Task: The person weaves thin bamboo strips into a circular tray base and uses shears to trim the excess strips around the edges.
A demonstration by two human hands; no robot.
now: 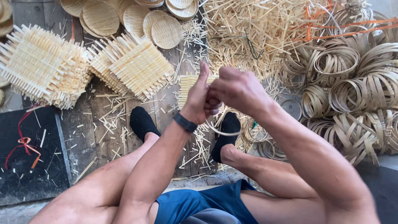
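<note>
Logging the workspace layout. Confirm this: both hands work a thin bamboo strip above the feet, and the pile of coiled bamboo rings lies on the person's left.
Wrong in one respect: the head view shows the coiled bamboo rings on the person's right. The rest holds: left hand and right hand work a thin bamboo strip above the feet.

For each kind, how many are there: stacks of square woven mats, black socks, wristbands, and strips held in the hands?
Stacks of square woven mats: 2
Black socks: 2
Wristband: 1
Bent bamboo strip, pinched by left hand and right hand: 1
Total: 6
</note>
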